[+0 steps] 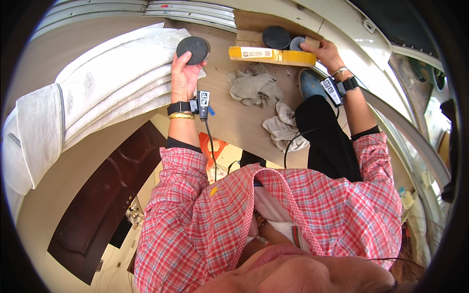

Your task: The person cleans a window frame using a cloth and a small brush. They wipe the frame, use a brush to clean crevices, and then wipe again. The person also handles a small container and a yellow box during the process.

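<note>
My left hand (pixel 186 75) holds a dark round lidded container (pixel 191 50), its thumb on the flat top and its fingers underneath. At the upper right, my right hand (pixel 326 53) is at the end of an open cardboard box (pixel 293 57) with a yellow front edge. Its fingers are around a small tan block (pixel 312 42), which seems to be cardboard. Inside the box are a dark round object (pixel 276 37) and a smaller grey round one (pixel 297 43), touched by my right thumb or fingertip. Whether the hand grips the block or the box is unclear.
Two crumpled cloths (pixel 256 86) (pixel 284 128) lie on the wooden surface (pixel 220 80). A blue shoe (pixel 311 84) is near the box. Pale curtain fabric (pixel 121 73) hangs at the left. Cables run from both wrist devices, and a curved metal rail (pixel 406 128) passes at the right.
</note>
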The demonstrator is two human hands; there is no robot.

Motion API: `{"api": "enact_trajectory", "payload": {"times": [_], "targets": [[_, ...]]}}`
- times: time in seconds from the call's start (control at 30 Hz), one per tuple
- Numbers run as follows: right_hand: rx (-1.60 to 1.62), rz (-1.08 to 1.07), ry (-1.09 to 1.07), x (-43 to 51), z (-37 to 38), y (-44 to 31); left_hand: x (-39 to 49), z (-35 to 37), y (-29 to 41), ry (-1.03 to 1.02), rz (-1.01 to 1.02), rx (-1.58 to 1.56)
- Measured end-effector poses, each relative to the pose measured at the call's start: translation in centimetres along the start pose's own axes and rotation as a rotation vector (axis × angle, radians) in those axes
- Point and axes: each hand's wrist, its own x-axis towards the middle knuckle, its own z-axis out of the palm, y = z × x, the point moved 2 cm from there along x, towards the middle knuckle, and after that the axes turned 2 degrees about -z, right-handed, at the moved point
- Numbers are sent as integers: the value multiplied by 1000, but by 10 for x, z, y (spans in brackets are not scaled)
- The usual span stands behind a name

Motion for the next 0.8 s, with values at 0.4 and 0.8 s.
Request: {"api": "enact_trajectory", "payload": {"times": [0.4,0.8], "targets": [[352,99,131,16,-36,21,-37,17,-13,-132,-70,-155],[491,-8,385,68,-93,22,-44,21,-16,-235,-159,-314]]}}
